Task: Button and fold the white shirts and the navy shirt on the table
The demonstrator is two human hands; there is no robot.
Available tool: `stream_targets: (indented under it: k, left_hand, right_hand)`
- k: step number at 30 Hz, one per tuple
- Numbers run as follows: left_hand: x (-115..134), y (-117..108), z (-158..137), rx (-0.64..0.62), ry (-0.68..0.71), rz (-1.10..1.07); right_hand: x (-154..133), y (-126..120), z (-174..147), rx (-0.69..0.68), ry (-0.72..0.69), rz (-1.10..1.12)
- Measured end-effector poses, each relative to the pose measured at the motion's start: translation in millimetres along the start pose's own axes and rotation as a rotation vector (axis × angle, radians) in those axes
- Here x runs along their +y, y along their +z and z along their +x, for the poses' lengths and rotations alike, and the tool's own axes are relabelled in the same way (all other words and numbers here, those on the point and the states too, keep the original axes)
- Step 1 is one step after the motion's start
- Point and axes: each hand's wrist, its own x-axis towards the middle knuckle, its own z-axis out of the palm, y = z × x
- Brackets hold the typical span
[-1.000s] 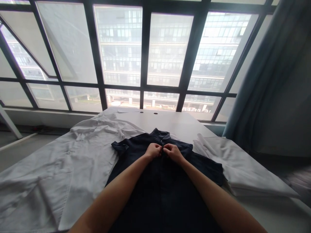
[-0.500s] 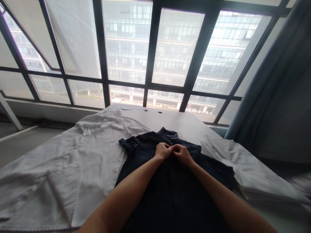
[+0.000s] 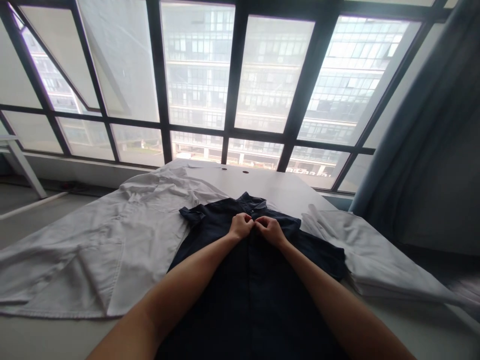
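Note:
A dark navy short-sleeved shirt (image 3: pixel 249 290) lies face up, its collar toward the window. Both my hands meet on its front placket, a little below the collar. My left hand (image 3: pixel 242 225) is closed, fingers pinching the placket edge. Close beside it, my right hand (image 3: pixel 270 230) pinches the same strip from the other side. Whatever small part sits between the fingertips, such as a button, is hidden. A small light button (image 3: pixel 252 211) shows just above my hands, near the collar.
White garments (image 3: pixel 150 215) spread over the left of the white table (image 3: pixel 285 187). A folded white stack (image 3: pixel 382 250) lies on the right. Behind stand tall windows (image 3: pixel 275 75) in dark frames. A blue-grey curtain (image 3: pixel 405 125) hangs at the right, and a white table leg (image 3: pixel 28 167) stands far left.
My hands and the shirt appear slightly further left, and the view has shifted a little. The fingertips have parted slightly but remain at the placket below the collar.

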Motion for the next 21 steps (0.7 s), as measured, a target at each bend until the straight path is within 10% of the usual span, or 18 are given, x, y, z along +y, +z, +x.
stream_targets:
  k: [21]
  left_hand:
    - [-6,7,-2,0.020,0.333,-0.021]
  right_hand:
    - [-16,-7,-1,0.058,0.061,-0.134]
